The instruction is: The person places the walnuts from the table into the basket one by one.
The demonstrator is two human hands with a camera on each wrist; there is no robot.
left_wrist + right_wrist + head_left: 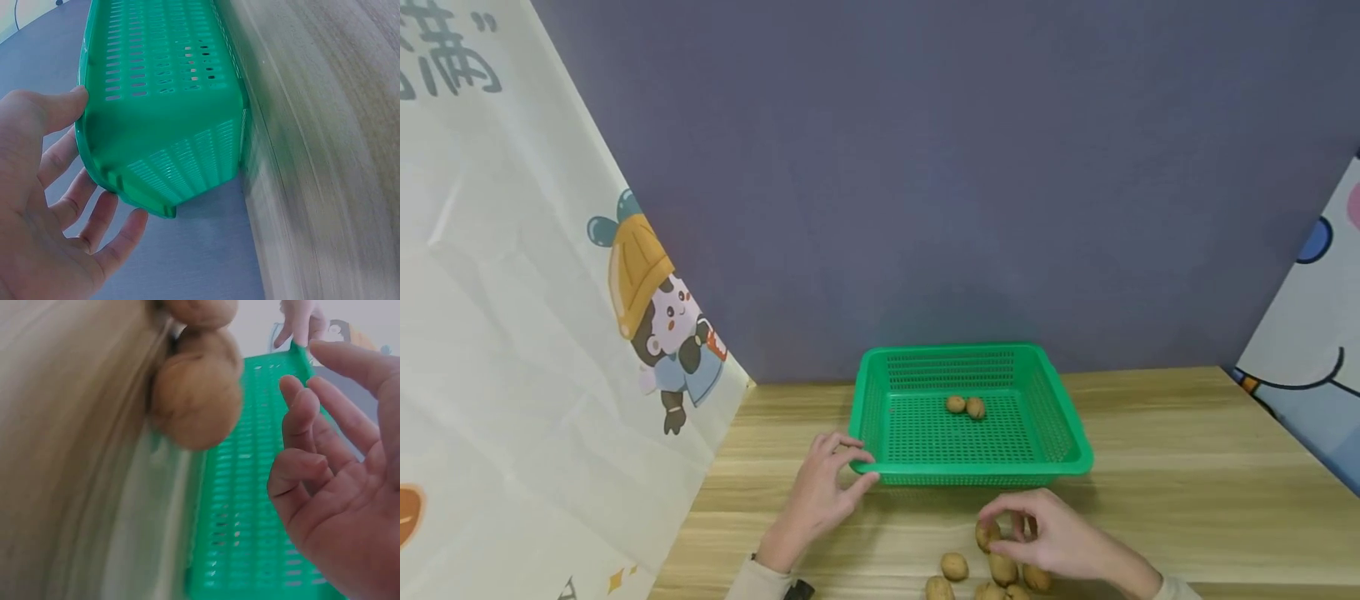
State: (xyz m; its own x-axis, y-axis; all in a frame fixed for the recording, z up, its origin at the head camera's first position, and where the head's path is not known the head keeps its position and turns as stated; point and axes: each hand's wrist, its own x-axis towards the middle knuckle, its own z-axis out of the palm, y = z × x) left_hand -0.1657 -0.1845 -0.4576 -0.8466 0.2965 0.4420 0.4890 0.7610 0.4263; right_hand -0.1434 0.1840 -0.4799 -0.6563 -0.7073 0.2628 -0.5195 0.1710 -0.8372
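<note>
A green plastic basket [970, 475] with slotted walls stands on the table; two walnuts [975, 408] lie together on its floor. My left hand [823, 492] holds the basket's near left corner. In the left wrist view, its thumb [67, 109] is on the rim and the other fingers spread along the adjoining edge. My right hand [1052, 533] hovers over several loose walnuts [1003, 570] in front of the basket. Its fingers are bent and apart, with nothing between them in the right wrist view, close beside a walnut [197, 400].
A wooden table [1157, 467] carries everything. Behind it rises a grey-blue panel [925, 183]. A white sheet with a cartoon figure [655, 325] borders the left side, and another printed sheet [1300, 333] the right. More walnuts [938, 588] lie at the bottom edge of the head view.
</note>
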